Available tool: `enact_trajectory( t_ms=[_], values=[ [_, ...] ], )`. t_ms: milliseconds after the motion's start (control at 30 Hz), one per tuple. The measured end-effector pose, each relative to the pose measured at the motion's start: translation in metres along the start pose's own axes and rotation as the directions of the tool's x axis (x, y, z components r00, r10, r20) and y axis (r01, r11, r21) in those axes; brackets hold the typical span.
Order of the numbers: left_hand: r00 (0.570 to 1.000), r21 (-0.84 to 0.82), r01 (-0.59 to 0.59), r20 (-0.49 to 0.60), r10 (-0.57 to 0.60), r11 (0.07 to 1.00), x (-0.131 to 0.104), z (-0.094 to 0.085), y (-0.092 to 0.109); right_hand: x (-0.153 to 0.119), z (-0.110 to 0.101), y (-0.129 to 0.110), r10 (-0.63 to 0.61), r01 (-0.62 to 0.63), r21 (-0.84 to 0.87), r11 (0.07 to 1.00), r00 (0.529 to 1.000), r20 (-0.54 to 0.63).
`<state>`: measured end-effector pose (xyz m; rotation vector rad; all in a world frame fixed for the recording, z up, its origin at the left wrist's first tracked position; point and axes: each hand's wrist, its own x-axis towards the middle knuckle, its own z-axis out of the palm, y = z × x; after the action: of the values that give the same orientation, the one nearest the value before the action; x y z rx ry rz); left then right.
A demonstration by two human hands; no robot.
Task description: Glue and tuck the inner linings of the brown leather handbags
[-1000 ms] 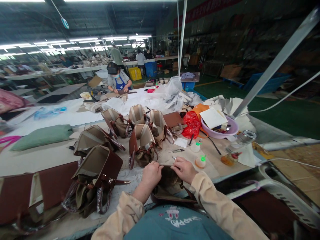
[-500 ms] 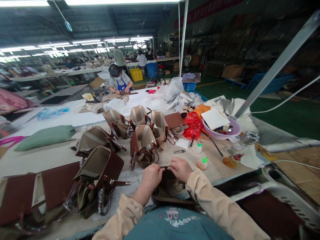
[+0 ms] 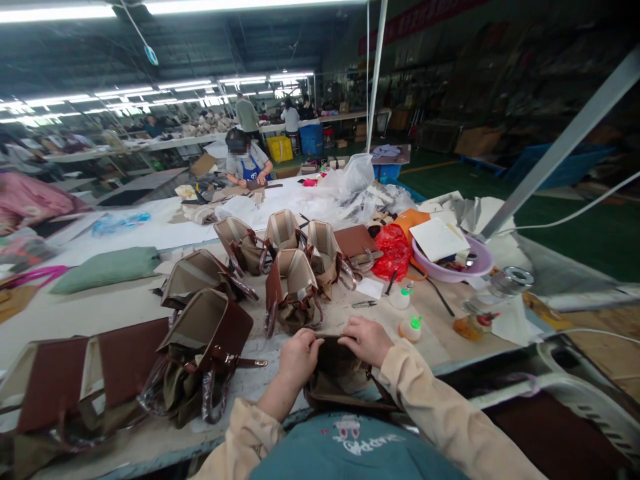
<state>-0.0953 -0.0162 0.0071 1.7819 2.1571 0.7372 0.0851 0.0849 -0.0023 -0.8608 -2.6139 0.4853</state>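
Observation:
Directly before my body an unfinished brown handbag stands with its mouth toward me. My left hand pinches its far top edge on the left. Farther right along that same edge, the fingers of my right hand are closed on it too. Just beyond my hands is another brown handbag with a pale lining. To the left of my left arm lies a larger open handbag with plastic-wrapped handles. The lower inside of the bag I hold is dark and partly hidden by my apron.
More handbags stand across the table. On the right are small green-capped bottles, thread snippers, a red plastic bag and a purple basin. A co-worker sits at the far side. A metal pole slants at right.
My hands have spread farther apart along the bag's edge. The camera view has shifted slightly, so the table's things appear a little farther right.

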Motion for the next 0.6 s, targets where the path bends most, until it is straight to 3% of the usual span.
enact_trajectory(
  t_ms=[200, 467, 600],
  values=[
    [1.000, 0.020, 0.005, -0.006, -0.005, 1.000, -0.001, 0.003, -0.002, 0.003, -0.007, -0.012, -0.067, 0.068, -0.007, 0.998, 0.996, 0.065],
    [1.000, 0.042, 0.013, -0.011, -0.013, 0.999, -0.002, 0.003, -0.003, 0.016, 0.009, -0.020, -0.051, 0.058, -0.064, 0.996, 0.994, 0.096],
    [0.999, 0.041, 0.011, 0.035, -0.012, 0.999, -0.010, -0.003, 0.000, 0.016, 0.012, -0.019, -0.056, 0.061, -0.078, 0.995, 0.996, 0.071]
  ],
)
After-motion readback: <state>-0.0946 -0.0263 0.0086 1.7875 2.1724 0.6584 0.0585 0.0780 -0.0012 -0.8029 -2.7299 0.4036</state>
